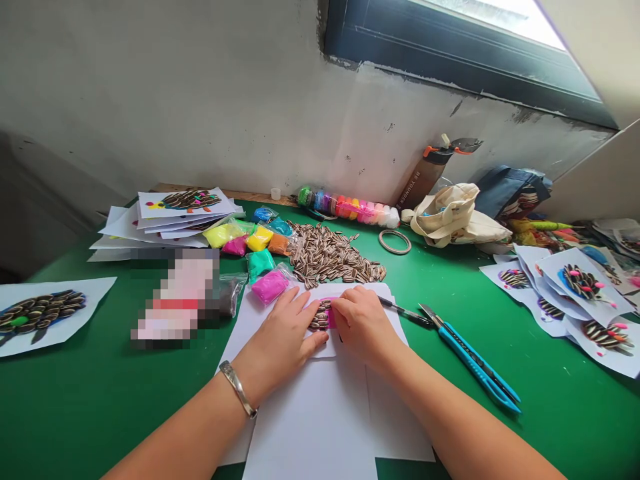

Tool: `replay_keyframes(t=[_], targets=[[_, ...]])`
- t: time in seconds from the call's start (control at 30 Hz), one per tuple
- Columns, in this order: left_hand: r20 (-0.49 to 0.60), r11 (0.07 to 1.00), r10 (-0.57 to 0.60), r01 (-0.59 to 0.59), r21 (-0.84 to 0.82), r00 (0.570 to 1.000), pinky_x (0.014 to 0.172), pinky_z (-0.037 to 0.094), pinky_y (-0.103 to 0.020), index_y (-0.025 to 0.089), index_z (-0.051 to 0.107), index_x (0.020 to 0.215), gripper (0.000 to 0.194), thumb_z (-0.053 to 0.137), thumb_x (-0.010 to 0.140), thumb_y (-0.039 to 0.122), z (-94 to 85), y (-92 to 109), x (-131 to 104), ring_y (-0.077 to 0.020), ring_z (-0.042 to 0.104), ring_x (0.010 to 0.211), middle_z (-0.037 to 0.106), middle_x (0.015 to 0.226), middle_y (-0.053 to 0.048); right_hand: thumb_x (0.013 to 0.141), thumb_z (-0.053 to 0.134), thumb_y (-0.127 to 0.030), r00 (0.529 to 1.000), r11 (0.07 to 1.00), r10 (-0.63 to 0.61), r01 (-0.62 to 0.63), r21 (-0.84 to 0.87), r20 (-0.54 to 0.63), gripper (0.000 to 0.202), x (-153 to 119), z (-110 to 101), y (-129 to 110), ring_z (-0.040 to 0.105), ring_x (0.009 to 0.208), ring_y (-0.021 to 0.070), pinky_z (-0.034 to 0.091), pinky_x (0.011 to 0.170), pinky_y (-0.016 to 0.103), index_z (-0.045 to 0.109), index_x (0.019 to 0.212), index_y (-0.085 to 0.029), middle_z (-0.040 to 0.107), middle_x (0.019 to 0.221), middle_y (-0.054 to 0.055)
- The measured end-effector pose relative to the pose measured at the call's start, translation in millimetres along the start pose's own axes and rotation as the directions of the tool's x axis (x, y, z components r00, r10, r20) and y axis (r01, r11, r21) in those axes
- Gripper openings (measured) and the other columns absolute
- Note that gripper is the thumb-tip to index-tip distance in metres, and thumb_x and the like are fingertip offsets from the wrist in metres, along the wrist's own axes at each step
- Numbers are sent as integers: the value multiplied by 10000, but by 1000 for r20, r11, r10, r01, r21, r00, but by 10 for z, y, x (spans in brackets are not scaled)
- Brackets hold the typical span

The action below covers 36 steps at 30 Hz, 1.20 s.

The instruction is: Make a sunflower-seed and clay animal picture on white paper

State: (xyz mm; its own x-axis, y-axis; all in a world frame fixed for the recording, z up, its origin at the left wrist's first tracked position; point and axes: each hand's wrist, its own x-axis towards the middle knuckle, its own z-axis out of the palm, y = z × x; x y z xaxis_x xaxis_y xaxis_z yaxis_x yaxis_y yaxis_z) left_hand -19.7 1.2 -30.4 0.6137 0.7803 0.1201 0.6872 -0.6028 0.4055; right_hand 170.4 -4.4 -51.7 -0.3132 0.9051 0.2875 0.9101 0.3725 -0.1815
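Observation:
Sunflower seeds (319, 322) lie in rows on a patch of pink clay (332, 320) on a small white card, which rests on white sheets of paper (310, 413). Pressed down at the left of the seeds is my left hand (277, 343), its fingers apart and its thumb near the card's lower part. A metal bracelet circles that wrist. My right hand (367, 327) bends over the clay from the right with fingertips pinched together; whatever is between them is hidden. Beyond both hands spreads a heap of loose sunflower seeds (335, 253).
Bags of coloured clay (270, 285) sit left of the heap. A black pen (407, 313) and blue utility knife (470, 360) lie at right, the blade bare. Seed pictures are stacked at left (183, 200) and right (583, 280). A bottle (425, 177) leans by the wall.

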Motion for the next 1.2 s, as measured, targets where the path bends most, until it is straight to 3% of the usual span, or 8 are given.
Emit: replay_keyframes(t=[0.13,0.33,0.53,0.7,0.8,1.0,1.2], targets=[[-5,1000,4,-4,6,1000,1057,409,-536,113,597,1225,383,599,914,336,-2,1,0,-366,412,1282,594,1271,-139,870,563,-118,1000,997,12,-12,77,5,224,33,-63,84,476,719,156,277,673,283,631,669,-189,603,699,20],[-27,999,28,-28,19,999,1042,418,-531,106,578,1254,383,544,949,335,9,-14,-3,-364,420,1271,588,1275,-146,894,540,-158,977,977,185,-172,123,-101,198,122,-123,406,549,810,182,313,700,286,718,834,-221,675,818,36],[-53,998,49,-47,29,997,1024,433,-511,121,573,1248,330,408,1001,263,12,-36,-5,-335,460,1234,606,1240,-135,893,510,-119,986,985,164,-166,-48,-35,264,256,-41,442,542,859,202,302,702,304,736,945,-244,706,933,45],[-53,999,49,-49,11,997,1049,419,-495,127,557,1276,344,368,1006,229,14,-41,-2,-318,442,1255,606,1239,-121,900,518,-133,992,974,121,-114,-197,24,230,298,-27,377,528,854,209,279,689,322,723,890,-236,690,899,49],[-54,999,53,-53,4,997,1044,423,-498,130,564,1263,333,385,997,220,6,-32,0,-318,452,1246,607,1232,-123,903,502,-120,993,972,118,-116,-203,-2,227,289,-40,372,535,852,210,301,708,324,709,877,-208,680,890,69],[-75,998,58,-58,3,995,1004,449,-505,165,596,1187,279,426,982,249,-17,-15,-7,-309,500,1183,617,1211,-119,920,442,-126,974,982,139,-112,154,-177,296,190,-126,334,589,838,192,410,743,293,692,1066,-190,693,917,76],[-72,998,53,-54,-19,996,997,444,-500,183,593,1176,254,460,969,244,-22,-10,-15,-307,494,1185,618,1199,-101,880,496,-155,987,884,158,-136,447,-11,215,52,-261,164,631,747,154,452,679,254,697,911,-226,722,834,9]])
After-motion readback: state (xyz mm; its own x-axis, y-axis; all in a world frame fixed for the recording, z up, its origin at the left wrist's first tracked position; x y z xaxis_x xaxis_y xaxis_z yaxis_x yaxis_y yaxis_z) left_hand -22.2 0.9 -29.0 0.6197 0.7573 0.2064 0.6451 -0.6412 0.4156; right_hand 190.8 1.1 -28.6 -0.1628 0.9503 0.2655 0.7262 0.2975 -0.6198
